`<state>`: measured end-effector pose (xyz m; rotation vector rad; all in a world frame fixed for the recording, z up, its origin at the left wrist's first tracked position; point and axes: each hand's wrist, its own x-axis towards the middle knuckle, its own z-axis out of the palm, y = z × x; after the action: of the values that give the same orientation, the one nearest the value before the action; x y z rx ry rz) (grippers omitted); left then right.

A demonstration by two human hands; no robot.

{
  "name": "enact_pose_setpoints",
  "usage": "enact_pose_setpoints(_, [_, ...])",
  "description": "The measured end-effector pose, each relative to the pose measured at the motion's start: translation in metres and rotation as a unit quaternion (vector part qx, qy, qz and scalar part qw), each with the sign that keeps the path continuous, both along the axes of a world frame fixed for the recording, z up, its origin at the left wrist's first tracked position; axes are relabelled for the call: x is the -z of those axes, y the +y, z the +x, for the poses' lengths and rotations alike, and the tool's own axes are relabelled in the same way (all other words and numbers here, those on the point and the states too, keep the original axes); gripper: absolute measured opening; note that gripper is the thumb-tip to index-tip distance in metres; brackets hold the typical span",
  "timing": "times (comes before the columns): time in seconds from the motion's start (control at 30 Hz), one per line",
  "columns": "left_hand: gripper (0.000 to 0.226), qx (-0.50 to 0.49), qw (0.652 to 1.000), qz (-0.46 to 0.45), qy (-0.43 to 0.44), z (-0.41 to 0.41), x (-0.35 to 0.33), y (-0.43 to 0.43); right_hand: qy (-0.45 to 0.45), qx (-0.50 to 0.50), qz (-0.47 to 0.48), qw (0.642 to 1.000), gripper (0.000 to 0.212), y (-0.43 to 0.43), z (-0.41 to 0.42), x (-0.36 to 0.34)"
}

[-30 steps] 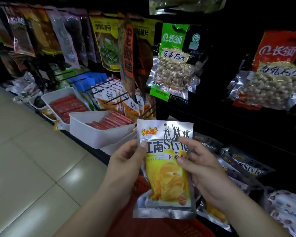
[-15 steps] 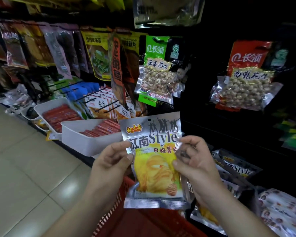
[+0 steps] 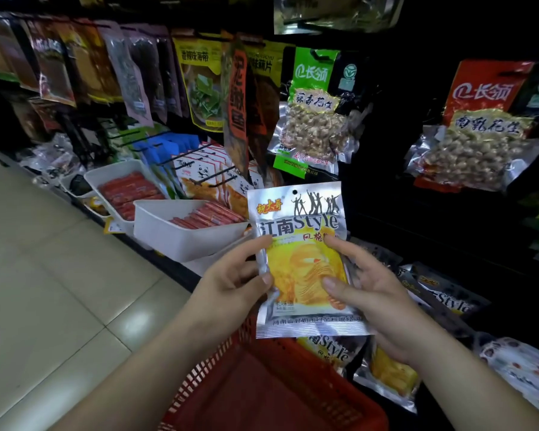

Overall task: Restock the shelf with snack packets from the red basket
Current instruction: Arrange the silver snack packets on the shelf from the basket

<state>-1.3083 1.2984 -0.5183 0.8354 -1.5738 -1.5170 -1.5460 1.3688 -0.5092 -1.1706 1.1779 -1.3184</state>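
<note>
- Directly below the grip, one red basket (image 3: pixel 262 393) is cut off by the bottom edge. Its inside is too dim to count anything.
- At the grip, one silver-and-yellow snack packet (image 3: pixel 299 244) stands upright over the basket's far rim. The left hand (image 3: pixel 231 284) pinches its left edge and the right hand (image 3: pixel 371 290) its right edge. Both thumbs press the front, and the fingers behind are hidden.
- Right of the grip and lower, matching packets (image 3: pixel 448 303) overlap in shadow, so their number is unclear.
- Left of the grip, two white trays (image 3: pixel 181 234) of red sausages sit at the shelf edge (image 3: pixel 171 269), with open tiled floor (image 3: pixel 50 290) beyond.
- Above the grip hang two peanut bags, one green-topped (image 3: pixel 311 119) and one red-topped (image 3: pixel 479 129), with a dark gap between them.
</note>
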Motion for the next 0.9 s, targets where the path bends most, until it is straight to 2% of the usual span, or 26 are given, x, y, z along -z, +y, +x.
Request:
enact_pose_setpoints(0.1, [0.047,-0.045,0.999,-0.006,-0.019,0.004,0.003,-0.003,0.037,0.018,-0.002,0.999,0.054,-0.002,0.002,0.005])
enact_pose_setpoints(0.2, [0.047,-0.047,0.997,-0.012,-0.065,0.004,0.008,-0.001,0.044,0.035,-0.013,0.998,0.053,-0.002,0.007,0.005])
enact_pose_setpoints(0.37, [0.036,-0.07,0.997,-0.017,-0.023,0.008,0.009,-0.002,0.008,-0.068,0.007,0.998,0.081,0.0,0.001,-0.002])
enact_pose_setpoints(0.47, [0.035,-0.076,0.996,0.032,0.024,0.008,0.007,-0.003,-0.007,-0.048,0.009,0.999,0.084,-0.003,-0.001,-0.004])
enact_pose_setpoints(0.6, [0.05,-0.004,1.0,0.028,0.003,0.006,0.004,0.005,0.007,-0.027,0.0,1.0,0.083,-0.005,-0.004,0.001])
enact_pose_setpoints(0.73, [0.066,0.058,0.998,0.025,-0.013,0.005,0.0,0.009,-0.004,-0.119,0.003,0.993,0.092,-0.001,-0.011,0.001])
enact_pose_setpoints(0.9, [0.06,-0.041,0.999,0.023,0.025,0.003,-0.007,0.01,0.009,-0.147,0.027,0.989,0.09,0.002,-0.011,-0.001])
